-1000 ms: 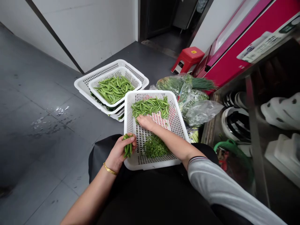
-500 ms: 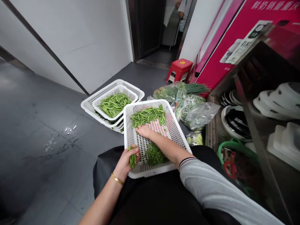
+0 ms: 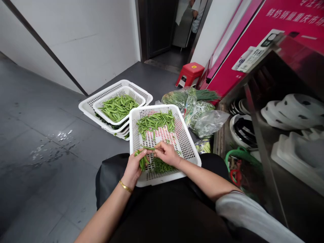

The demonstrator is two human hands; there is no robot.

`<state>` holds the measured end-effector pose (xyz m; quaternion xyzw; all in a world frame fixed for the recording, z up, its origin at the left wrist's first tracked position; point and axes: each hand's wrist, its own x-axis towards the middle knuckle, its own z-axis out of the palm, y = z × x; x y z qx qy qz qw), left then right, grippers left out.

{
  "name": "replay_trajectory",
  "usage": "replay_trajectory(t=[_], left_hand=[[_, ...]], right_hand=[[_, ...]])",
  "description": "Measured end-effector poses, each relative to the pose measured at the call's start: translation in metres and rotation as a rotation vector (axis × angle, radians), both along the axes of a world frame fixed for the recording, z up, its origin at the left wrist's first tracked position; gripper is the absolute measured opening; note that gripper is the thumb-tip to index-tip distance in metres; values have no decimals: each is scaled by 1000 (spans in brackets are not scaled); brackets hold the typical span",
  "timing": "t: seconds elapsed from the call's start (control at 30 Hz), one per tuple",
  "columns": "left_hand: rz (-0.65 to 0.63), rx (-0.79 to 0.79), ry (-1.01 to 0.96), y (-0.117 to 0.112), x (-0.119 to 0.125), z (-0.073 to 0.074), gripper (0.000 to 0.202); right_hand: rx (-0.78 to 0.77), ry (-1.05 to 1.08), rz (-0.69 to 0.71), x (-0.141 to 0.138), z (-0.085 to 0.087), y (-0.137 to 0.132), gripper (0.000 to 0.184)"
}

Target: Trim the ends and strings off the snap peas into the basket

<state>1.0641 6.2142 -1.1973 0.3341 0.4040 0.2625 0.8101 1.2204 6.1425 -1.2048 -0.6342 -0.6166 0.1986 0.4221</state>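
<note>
A white perforated basket (image 3: pixel 188 148) rests on my lap over a black apron. A heap of green pea pods (image 3: pixel 155 122) lies at its far end and a pile of green trimmings (image 3: pixel 162 166) at its near end. My left hand (image 3: pixel 134 166), with a gold bracelet on the wrist, is closed on a small bunch of pods (image 3: pixel 141 161) at the basket's near left edge. My right hand (image 3: pixel 165 153) pinches one end of a single pod (image 3: pixel 148 148); my left thumb and forefinger hold its other end.
On the grey floor to the left stand stacked white baskets (image 3: pixel 87 105), the top one full of pods (image 3: pixel 116 107). Bagged greens (image 3: pixel 196 106) and a red stool (image 3: pixel 189 72) lie beyond. A steel shelf (image 3: pixel 273 135) with white dishes stands to the right. Water spots (image 3: pixel 52 146) mark the floor.
My right hand has drawn back from the far pod heap with one pod and met my left hand at the near edge. The camera view has shifted slightly.
</note>
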Motion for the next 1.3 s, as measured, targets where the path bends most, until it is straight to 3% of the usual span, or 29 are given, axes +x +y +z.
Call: replay_trajectory(t=[0.1, 0.2, 0.4, 0.47, 0.57, 0.63, 0.7, 0.83, 0.93, 1.03, 1.1, 1.2, 1.3], left_hand=[[33, 34, 12, -2, -3, 3, 29], [-49, 20, 55, -6, -7, 5, 31], [-349, -75, -23, -17, -11, 8, 28], [-416, -76, -36, -19, -13, 10, 26], [-466, -64, -41, -17, -15, 13, 24], [-473, -63, -42, -15, -16, 13, 22], [-479, -67, -39, -13, -15, 12, 20], [-508, -78, -15, -12, -14, 7, 19], [-563, 98, 68, -12, -14, 13, 17], [-606, 525, 147, -17, -16, 31, 13], [-604, 732, 171, -23, -17, 43, 12], [-488, 762, 193, -27, -19, 52, 13], [-138, 631, 186, -10, -23, 54, 15]], right_hand=[[73, -197, 95, -10, 8, -22, 11], [-13, -242, 240, -10, 22, -35, 18], [-449, 342, 547, -2, 47, -49, 16], [-477, 500, 442, 12, 47, -48, 21], [-346, 562, 89, 41, 46, -45, 31], [-231, 404, -95, 55, 49, -43, 33], [-155, 79, -133, 55, 53, -43, 36], [-182, -591, 245, 24, 55, -39, 33], [-293, -748, 455, 6, 54, -32, 29], [-349, -631, 534, 3, 58, -28, 23], [-337, -395, 549, 5, 59, -29, 23], [-371, 104, 487, 10, 51, -34, 27], [-435, 369, 348, 19, 32, -38, 31]])
